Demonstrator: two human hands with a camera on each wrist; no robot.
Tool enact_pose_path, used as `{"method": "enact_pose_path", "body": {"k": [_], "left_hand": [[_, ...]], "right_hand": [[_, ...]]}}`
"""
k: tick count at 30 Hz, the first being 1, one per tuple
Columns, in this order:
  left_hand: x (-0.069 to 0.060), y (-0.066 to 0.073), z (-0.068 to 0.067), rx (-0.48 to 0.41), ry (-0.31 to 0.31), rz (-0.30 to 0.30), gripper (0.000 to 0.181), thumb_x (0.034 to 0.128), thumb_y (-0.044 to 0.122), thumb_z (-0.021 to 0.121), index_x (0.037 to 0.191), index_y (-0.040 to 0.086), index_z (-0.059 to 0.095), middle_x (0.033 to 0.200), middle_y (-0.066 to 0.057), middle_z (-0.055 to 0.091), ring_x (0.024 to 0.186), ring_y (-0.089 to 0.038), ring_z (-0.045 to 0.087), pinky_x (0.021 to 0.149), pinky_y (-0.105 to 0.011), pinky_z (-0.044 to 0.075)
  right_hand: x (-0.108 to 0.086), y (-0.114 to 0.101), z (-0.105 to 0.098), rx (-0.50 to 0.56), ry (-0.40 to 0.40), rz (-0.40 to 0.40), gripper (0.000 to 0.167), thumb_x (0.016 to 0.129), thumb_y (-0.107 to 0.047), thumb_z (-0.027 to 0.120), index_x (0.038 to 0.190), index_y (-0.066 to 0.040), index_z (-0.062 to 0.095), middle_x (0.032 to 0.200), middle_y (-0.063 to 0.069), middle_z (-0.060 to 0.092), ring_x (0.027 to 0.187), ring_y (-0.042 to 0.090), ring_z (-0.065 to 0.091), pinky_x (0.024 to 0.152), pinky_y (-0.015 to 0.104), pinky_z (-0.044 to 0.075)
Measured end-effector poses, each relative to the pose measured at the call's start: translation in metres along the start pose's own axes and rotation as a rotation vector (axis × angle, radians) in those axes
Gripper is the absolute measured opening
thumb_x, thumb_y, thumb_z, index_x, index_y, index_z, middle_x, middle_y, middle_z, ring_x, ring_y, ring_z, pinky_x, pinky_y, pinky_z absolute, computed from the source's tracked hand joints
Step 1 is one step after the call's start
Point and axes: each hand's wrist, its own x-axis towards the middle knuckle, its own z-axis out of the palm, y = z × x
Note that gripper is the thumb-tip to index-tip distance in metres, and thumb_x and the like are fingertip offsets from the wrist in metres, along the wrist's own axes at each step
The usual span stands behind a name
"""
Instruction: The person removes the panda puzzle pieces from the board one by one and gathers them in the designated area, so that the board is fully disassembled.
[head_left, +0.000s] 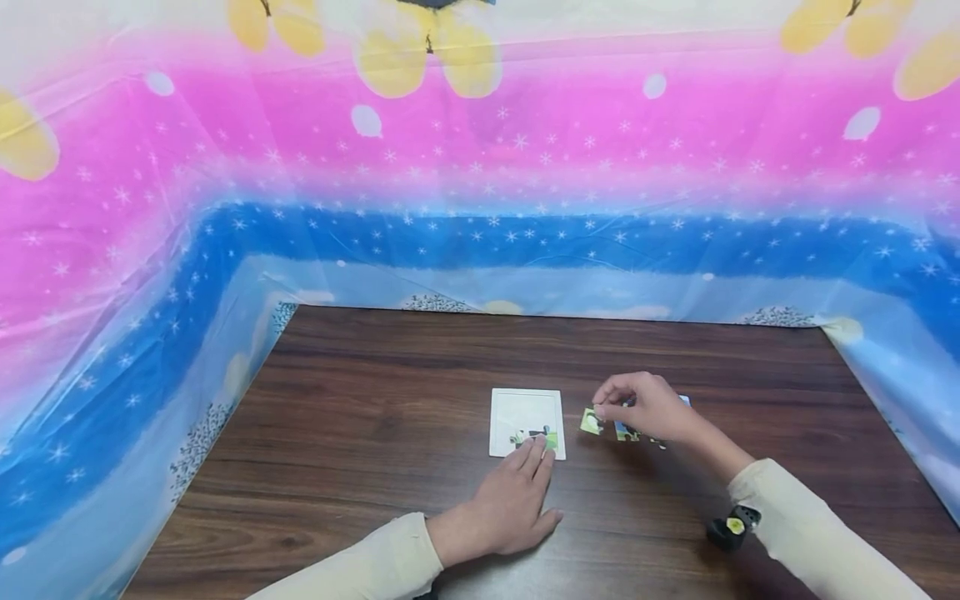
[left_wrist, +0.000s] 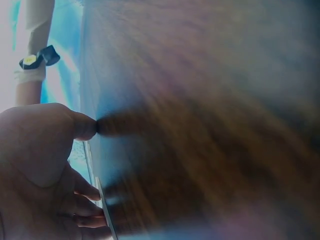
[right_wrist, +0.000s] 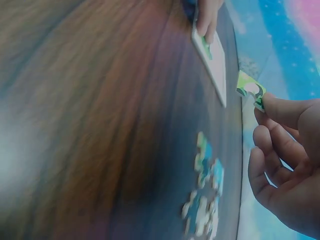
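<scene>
A white square puzzle tray (head_left: pixel 517 404) lies on the table, with green, white and black puzzle pieces (head_left: pixel 551 439) set along its lower right part. My left hand (head_left: pixel 513 500) lies palm down, its straight fingertips resting on the tray's near edge and those pieces. Between thumb and fingers my right hand (head_left: pixel 645 404) pinches a green puzzle piece (right_wrist: pixel 250 89) with a white and black pattern, raised off the table to the right of the tray. Below that hand lie several loose puzzle pieces (right_wrist: pixel 202 200), partly hidden by it in the head view.
The dark wooden table (head_left: pixel 360 433) reaches back to a patterned cloth (head_left: pixel 480 242) hanging behind and along both sides. A black wrist camera (head_left: pixel 731 529) is strapped at the right sleeve.
</scene>
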Motion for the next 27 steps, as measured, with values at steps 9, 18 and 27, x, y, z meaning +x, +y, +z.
{"method": "enact_pose_path", "body": {"k": [9,18,27], "left_hand": [[0.001,0.000,0.002,0.011,0.016,0.006,0.074,0.1045,0.053,0.042,0.154,-0.001,0.040,0.162,-0.022,0.035,0.151,-0.029,0.034,0.122,-0.032,0.028],[0.001,0.000,0.001,0.003,0.011,0.007,0.073,0.1043,0.053,0.042,0.154,-0.001,0.041,0.162,-0.022,0.035,0.151,-0.030,0.034,0.122,-0.032,0.028],[0.001,0.000,0.001,-0.004,0.007,0.001,0.073,0.1043,0.053,0.041,0.154,0.000,0.040,0.162,-0.021,0.034,0.151,-0.029,0.033,0.122,-0.032,0.028]], "right_hand": [[-0.032,0.019,-0.009,-0.009,-0.035,0.038,0.004,0.095,-0.022,0.074,0.099,-0.020,0.074,0.086,-0.012,0.071,0.079,0.005,0.064,0.071,0.028,0.053],[-0.051,0.028,-0.008,-0.011,-0.081,0.029,0.009,0.095,-0.025,0.074,0.096,-0.017,0.073,0.084,-0.014,0.070,0.078,0.003,0.063,0.069,0.026,0.051],[-0.055,0.030,-0.002,-0.042,-0.080,-0.018,0.006,0.093,-0.016,0.076,0.095,-0.021,0.076,0.084,-0.016,0.069,0.077,0.000,0.062,0.067,0.025,0.051]]}}
